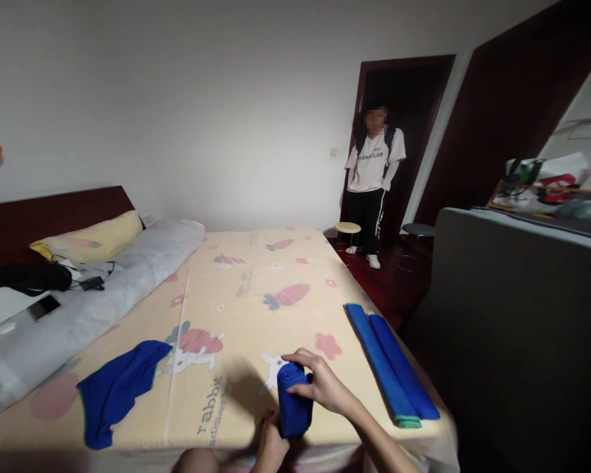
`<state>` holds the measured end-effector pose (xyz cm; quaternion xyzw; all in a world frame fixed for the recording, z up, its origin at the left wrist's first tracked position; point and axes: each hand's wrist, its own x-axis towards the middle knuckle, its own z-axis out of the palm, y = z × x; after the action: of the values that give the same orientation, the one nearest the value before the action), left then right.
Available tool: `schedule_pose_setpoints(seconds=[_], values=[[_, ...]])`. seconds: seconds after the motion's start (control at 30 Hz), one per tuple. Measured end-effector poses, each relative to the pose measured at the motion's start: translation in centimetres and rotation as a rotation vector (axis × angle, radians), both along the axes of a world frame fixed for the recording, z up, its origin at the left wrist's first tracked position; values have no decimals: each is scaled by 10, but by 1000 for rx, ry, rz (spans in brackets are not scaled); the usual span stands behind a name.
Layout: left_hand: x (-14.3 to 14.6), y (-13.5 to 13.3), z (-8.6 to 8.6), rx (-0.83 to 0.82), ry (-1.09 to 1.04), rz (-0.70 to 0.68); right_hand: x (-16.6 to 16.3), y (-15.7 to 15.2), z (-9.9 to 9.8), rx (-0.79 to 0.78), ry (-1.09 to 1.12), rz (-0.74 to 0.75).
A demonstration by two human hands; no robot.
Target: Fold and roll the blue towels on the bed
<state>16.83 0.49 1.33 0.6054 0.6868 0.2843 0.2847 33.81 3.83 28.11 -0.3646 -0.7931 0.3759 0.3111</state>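
Observation:
A blue cloth rolled into a tight bundle (295, 407) stands upright near the front edge of the bed. My right hand (320, 381) grips its top, with thumb and fingers around the upper end where the spiral shows. Low on its left side, my left hand (270, 441) is closed against the roll; its fingertips are partly hidden. To the left lies a loose, crumpled blue cloth (121, 387) with green edging. Along the right side of the bed rest two long folded blue cloths, one (379, 361) with a green end and another (404, 368) beside it.
The bed (251, 263) has a cream sheet with rabbit and carrot prints. A grey rolled quilt (128, 282), a yellow pillow (93, 236) and a phone (44, 307) are at the left. A person (374, 164) stands by the doorway near a stool (347, 228). A dark cabinet (517, 315) stands right.

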Motion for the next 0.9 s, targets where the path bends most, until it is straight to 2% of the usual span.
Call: schedule_pose_setpoints(seconds=[0.1, 0.2, 0.27, 0.33, 0.4, 0.43, 0.47, 0.53, 0.63, 0.8, 0.83, 0.9], values=[[-4, -5, 0, -20, 25, -49, 26, 31, 26, 52, -177, 93], [-12, -9, 1, -14, -49, -113, 68, 79, 74, 101, -383, 79], [-17, -10, 1, 30, -158, -129, 97, 109, 108, 219, -523, 13], [-21, -9, 1, 71, -245, -120, 125, 128, 135, 306, -552, -105], [-23, -7, 0, 77, -285, -109, 148, 136, 146, 375, -533, -228], [-24, -6, 0, 76, -296, -112, 159, 136, 144, 416, -525, -288], [-24, -5, 1, 74, -303, -117, 169, 134, 137, 469, -528, -347], [-25, -5, 3, 70, -312, -129, 189, 125, 104, 599, -574, -448], [-25, -5, 6, 59, -312, -134, 214, 97, 21, 758, -655, -515], [-25, -7, 5, 84, -330, -116, 239, 22, -137, 692, -660, -591], [-25, -7, 4, 93, -327, -114, 242, 8, -163, 631, -597, -684], [-25, -8, 5, 95, -320, -114, 245, -14, -201, 549, -587, -758]])
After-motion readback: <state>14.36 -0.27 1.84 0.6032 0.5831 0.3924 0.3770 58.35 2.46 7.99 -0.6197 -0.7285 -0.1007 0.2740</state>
